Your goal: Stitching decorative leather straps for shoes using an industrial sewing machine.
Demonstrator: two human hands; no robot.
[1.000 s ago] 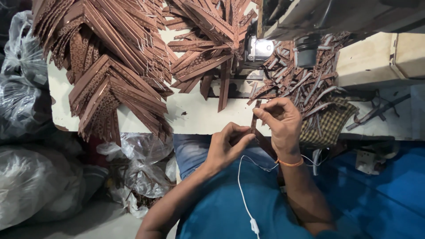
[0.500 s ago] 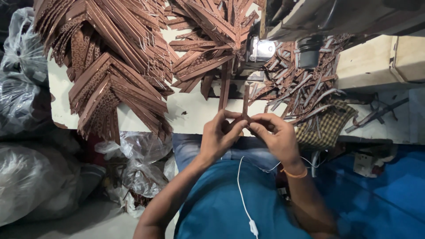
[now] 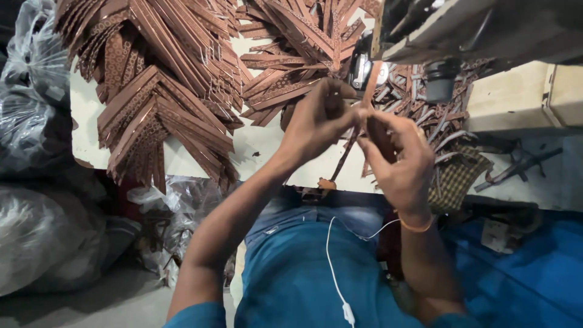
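A thin brown strip [image 3: 351, 143] is pinched between both hands at the centre of the frame.

The strip is gripped near its upper end by the left hand [image 3: 319, 118] and the right hand [image 3: 395, 158], held close together above the pale table [image 3: 267, 146]. Stacks of brown strips [image 3: 164, 97] are spread across the upper left; a checked cloth [image 3: 455, 179] lies at the right.

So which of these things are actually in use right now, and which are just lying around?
In use:
left hand
right hand
narrow brown leather strip held between both hands

Lying about:
fanned stacks of brown strips
checked cloth
crumpled plastic bags
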